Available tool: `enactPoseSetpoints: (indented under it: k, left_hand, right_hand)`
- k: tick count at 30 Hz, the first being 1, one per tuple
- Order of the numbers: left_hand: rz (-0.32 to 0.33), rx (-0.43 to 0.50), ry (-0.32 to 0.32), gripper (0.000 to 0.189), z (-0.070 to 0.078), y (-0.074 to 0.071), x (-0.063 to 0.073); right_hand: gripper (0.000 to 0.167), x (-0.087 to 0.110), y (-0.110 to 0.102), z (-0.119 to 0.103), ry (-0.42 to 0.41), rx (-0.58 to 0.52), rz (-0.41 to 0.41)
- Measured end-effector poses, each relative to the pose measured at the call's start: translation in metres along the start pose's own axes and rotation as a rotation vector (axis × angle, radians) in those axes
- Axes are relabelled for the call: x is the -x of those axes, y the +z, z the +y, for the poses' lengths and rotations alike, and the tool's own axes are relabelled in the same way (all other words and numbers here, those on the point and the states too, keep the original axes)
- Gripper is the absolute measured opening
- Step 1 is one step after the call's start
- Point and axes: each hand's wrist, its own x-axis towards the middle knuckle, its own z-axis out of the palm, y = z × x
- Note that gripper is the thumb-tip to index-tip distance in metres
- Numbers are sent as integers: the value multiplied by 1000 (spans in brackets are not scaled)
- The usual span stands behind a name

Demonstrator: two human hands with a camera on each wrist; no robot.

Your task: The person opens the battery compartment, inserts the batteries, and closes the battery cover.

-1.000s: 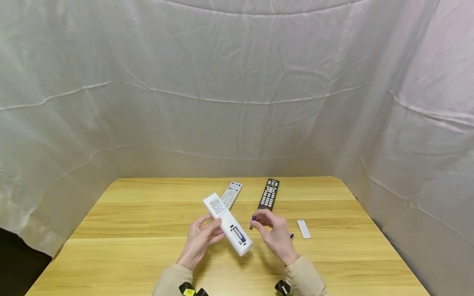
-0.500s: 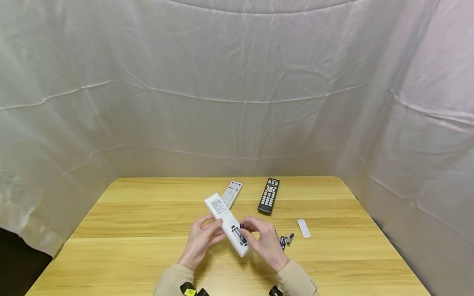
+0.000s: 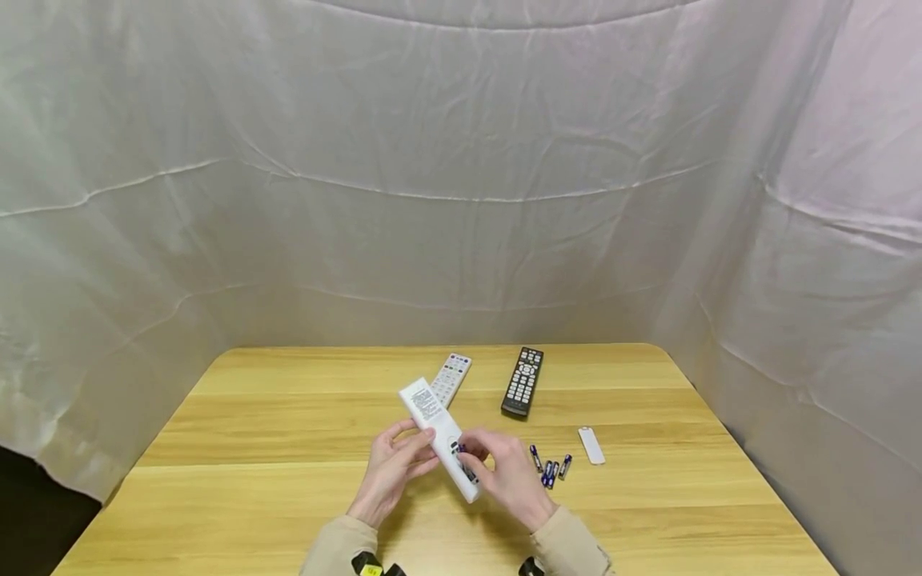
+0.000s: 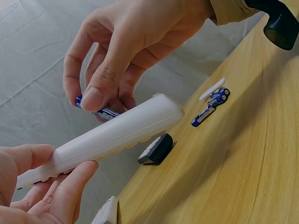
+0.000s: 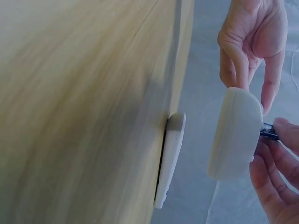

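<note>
My left hand point(image 3: 394, 464) grips a white remote control point(image 3: 434, 416) by its edges, back side up and raised over the table. The battery bay near its lower end lies uncovered, partly behind my right fingers. With thumb and fingers, my right hand point(image 3: 504, 476) pinches a blue battery point(image 4: 105, 113) at that bay. In the left wrist view the battery lies tilted along the remote's back, one end sticking up past the thumb. The right wrist view shows the battery's dark end point(image 5: 269, 131) between the fingers, right at the remote's back.
Several blue batteries point(image 3: 551, 472) lie on the wooden table point(image 3: 252, 496) to the right of my right hand. Beyond them is a white battery cover point(image 3: 591, 445). A second white remote point(image 3: 451, 378) and a black remote point(image 3: 523, 382) lie further back. Grey cloth point(image 3: 461, 240) hangs behind the table.
My right hand has carried the battery leftward to the remote's battery bay and shifted slightly up along it. The loose batteries have come into view. The left hand has hardly moved.
</note>
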Motion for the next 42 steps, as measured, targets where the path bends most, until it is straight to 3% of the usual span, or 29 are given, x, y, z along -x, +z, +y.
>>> enactPoseSetpoints:
  k: [7,16,25,42]
  left_hand:
    - [4,0,8,50,0,0,0]
    - [1,-9,3,49,1,1,2]
    - [6,-18,3,48,2,2,3]
    - [30,2,29,44,2,2,1]
  right_hand:
    - [21,1,0,0,43,20,-39]
    - [21,3,2,1,25,45,-47]
    - [22,4,0,-1,48,24,-126]
    - [25,5,4,-2,-27,108,-100]
